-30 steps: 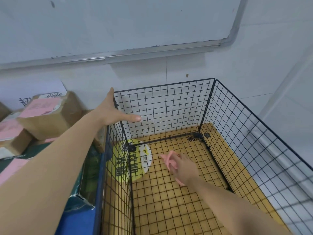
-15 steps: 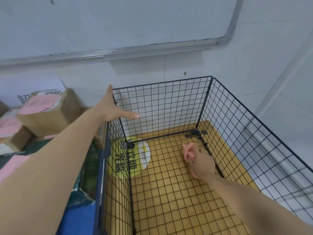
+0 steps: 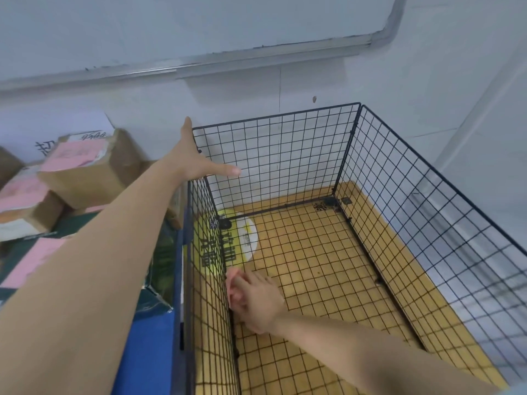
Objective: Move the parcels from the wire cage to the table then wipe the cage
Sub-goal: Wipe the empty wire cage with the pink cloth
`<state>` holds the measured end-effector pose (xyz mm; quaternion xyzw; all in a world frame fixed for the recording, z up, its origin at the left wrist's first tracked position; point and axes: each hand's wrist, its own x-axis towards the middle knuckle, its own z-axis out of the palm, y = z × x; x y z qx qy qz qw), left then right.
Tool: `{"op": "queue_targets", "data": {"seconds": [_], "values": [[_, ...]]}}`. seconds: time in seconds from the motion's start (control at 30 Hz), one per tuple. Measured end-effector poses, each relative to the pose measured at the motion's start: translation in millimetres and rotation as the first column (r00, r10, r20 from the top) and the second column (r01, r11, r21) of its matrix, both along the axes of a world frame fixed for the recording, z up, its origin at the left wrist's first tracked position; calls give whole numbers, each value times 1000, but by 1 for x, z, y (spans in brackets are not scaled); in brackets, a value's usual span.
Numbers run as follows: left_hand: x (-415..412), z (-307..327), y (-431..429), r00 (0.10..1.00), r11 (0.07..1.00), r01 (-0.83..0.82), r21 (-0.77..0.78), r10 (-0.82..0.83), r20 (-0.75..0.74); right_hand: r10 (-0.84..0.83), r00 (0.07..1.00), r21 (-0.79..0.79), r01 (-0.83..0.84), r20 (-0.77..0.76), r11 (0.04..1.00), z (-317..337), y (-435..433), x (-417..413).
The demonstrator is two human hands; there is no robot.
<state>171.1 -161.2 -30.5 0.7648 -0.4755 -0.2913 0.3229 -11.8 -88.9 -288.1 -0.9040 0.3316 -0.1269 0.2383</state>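
The black wire cage (image 3: 405,178) stands open-topped on a yellow floor, with no parcels inside. My left hand (image 3: 189,162) rests on the cage's top far-left corner, fingers straight and thumb stretched out over the rim. Low inside the cage, my right hand (image 3: 256,302) presses a pink cloth (image 3: 234,286) against the bottom of the left wire wall, its fingers curled round the cloth. Brown cardboard parcels (image 3: 88,166) with pink labels lie piled on the table (image 3: 148,354) to the left of the cage.
A yellow-and-white round floor sticker (image 3: 242,238) shows through the cage's floor mesh. A whiteboard (image 3: 171,29) hangs on the white wall behind. The white wall stands close along the cage's right side. A green box (image 3: 162,260) lies by the cage's left wall.
My right hand has swept the pink cloth from the cage's far right corner back across the floor to the near left wall. My left hand has stayed on the top corner.
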Motion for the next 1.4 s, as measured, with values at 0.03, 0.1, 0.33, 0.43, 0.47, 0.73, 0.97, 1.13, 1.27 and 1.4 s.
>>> {"op": "queue_targets", "data": {"seconds": [0.03,0.1,0.33,0.43,0.47,0.73,0.97,1.13,1.27,1.4], "values": [[0,0,0,1000,1000,1,-4,-1,1,3,1000,-17,-3,-17,1000,0,0,-2],[0,-1,0,1000,1000,-1,-2,1,-11,49,996,-42,-53,-71,998,3,-7,-8],[8,-6,1,997,1000,3,24,-1,-83,14,976,-68,-30,-218,997,4,-49,-72],[8,-6,1,996,1000,-3,25,5,-93,-92,957,-43,83,-275,996,7,-68,-113],[8,-5,1,995,1000,-3,26,5,-95,-130,953,-36,124,-274,992,10,-73,-125],[2,-4,4,995,1000,-2,-1,2,-99,-340,873,-73,336,-349,939,17,-98,-189],[0,-1,3,999,999,-31,20,32,-10,-291,917,-88,277,-273,957,28,-73,-159],[-5,3,6,984,998,-63,14,60,169,15,975,-17,-20,-220,1000,40,-22,-99],[-10,7,10,939,996,-87,-14,87,332,155,970,95,-139,-187,986,33,24,-59],[-9,8,8,921,996,-50,79,16,389,212,943,131,-184,-258,974,27,47,-46]]}}
